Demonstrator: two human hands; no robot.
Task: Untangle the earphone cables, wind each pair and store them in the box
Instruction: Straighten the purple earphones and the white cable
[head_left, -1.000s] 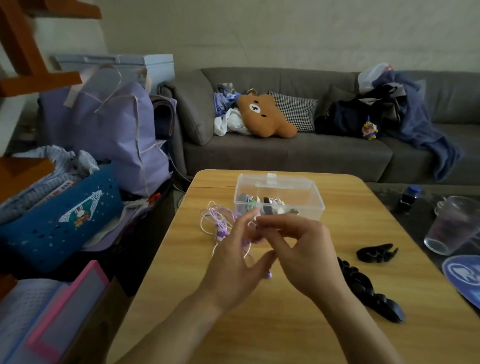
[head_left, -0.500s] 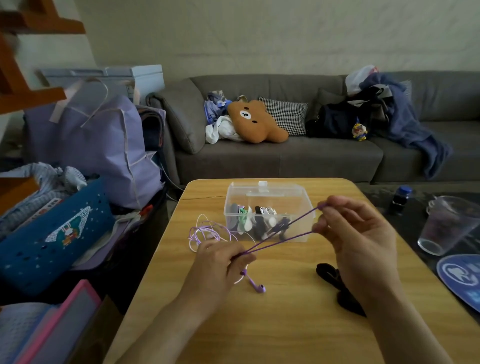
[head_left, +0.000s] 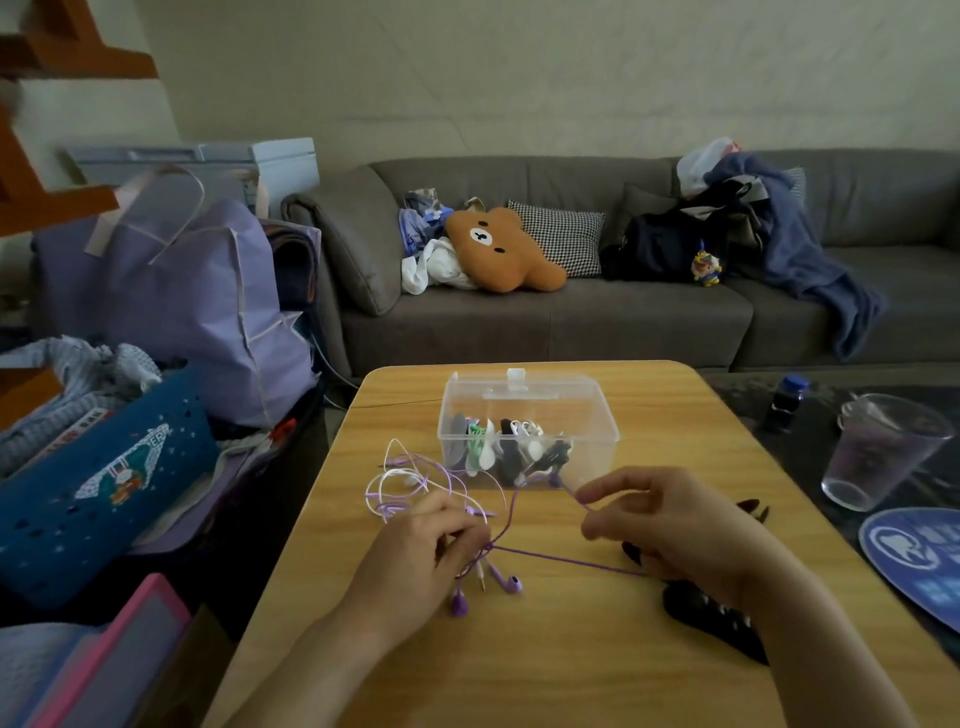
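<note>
Left hand (head_left: 415, 556) fingers curled, pinching purple earphone cable (head_left: 566, 560) where strands bunch together; 2 purple earbuds (head_left: 506, 582) and a plug dangling just below that grip, above the wooden table (head_left: 571, 665). Right hand (head_left: 670, 525) thumb and forefinger pinching the same cable higher up, near the front of the box; remaining fingers loosely curled. From the left grip, 1 strand running up to the right pinch, another running right, low over the tabletop, under the right hand. Loose pale purple loops (head_left: 405, 483) lying on the table beyond the left hand, left of the clear plastic box (head_left: 530, 431). Box open, lid tipped back, holding several wound earphones in black, white and green. Black clips (head_left: 711, 623) lying on the table beneath the right wrist. Plastic cup (head_left: 878, 452) far right, off the table. Grey sofa (head_left: 571, 322) behind, with bear cushion (head_left: 498, 249).
</note>
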